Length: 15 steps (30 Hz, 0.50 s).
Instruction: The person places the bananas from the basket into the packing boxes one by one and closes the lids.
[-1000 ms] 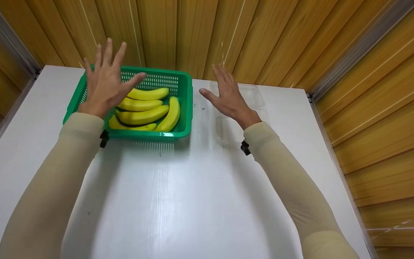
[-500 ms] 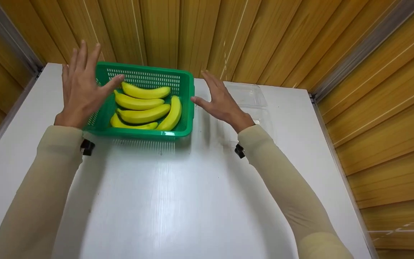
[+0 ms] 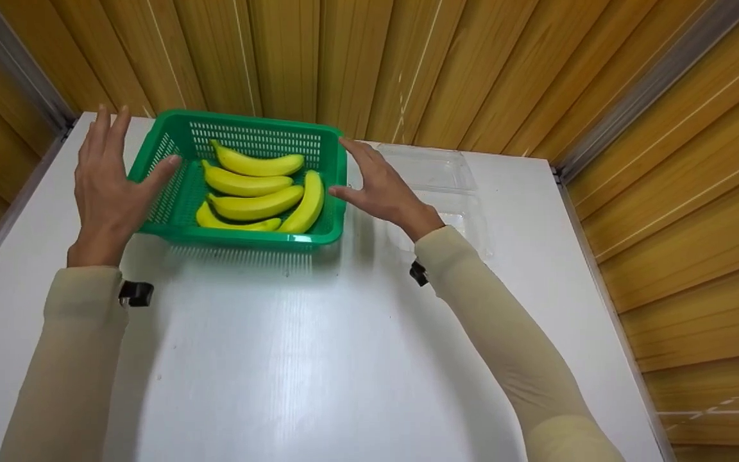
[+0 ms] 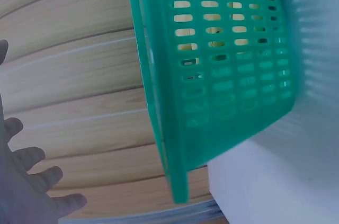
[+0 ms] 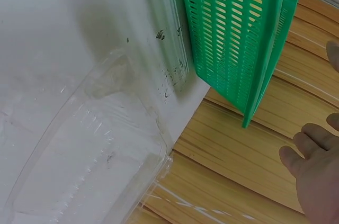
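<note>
A green plastic basket (image 3: 241, 239) with slotted walls stands at the back left of the white table. Several yellow bananas (image 3: 255, 206) lie inside it, one of them slanting along the right side. My left hand (image 3: 108, 189) hovers by the basket's left side, fingers extended and thumb spread toward the rim. Over on the right side, my right hand (image 3: 382, 189) is held with its fingertips and thumb near the rim. Both wrist views show a gap between the basket wall and the left hand (image 4: 26, 181) and the right hand (image 5: 318, 176).
A clear plastic clamshell container (image 3: 433, 170) lies right of the basket, partly behind my right hand and forearm. Wood-patterned panels (image 3: 292, 58) rise behind the table's back edge. The white tabletop (image 3: 280, 359) stretches in front.
My left hand has moved left and toward me, from above the basket to beside it. My right hand has shifted left, up to the basket's right rim. Basket and bananas stay put.
</note>
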{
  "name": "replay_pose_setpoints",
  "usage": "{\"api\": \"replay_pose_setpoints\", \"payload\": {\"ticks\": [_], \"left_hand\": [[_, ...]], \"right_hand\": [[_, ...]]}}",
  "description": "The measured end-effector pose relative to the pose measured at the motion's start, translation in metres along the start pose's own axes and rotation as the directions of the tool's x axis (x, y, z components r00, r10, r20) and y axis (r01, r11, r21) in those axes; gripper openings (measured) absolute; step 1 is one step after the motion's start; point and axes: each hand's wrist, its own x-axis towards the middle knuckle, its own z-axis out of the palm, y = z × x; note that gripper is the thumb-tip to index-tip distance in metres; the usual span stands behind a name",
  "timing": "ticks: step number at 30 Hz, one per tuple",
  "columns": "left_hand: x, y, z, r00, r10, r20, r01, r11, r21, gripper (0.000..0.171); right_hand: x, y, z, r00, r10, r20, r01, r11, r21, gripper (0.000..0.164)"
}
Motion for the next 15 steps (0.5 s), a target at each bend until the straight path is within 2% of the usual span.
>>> {"api": "replay_pose_setpoints", "payload": {"ticks": [3, 7, 15], "left_hand": [[-0.009, -0.008, -0.002, 0.999, -0.025, -0.037, 0.023, 0.999, -0.043, 0.089], [-0.018, -0.018, 0.0, 0.998, -0.038, -0.048, 0.034, 0.996, -0.084, 0.088], [-0.034, -0.034, 0.012, 0.996, -0.054, -0.066, 0.044, 0.988, -0.146, 0.085]], "right_hand": [[0.003, -0.002, 0.004, 0.999, -0.038, 0.015, 0.038, 0.999, 0.004, 0.088], [0.005, -0.003, 0.008, 0.997, -0.075, 0.026, 0.075, 0.997, 0.003, 0.087], [0.006, -0.003, 0.015, 0.994, -0.094, 0.053, 0.093, 0.996, 0.013, 0.085]]}}
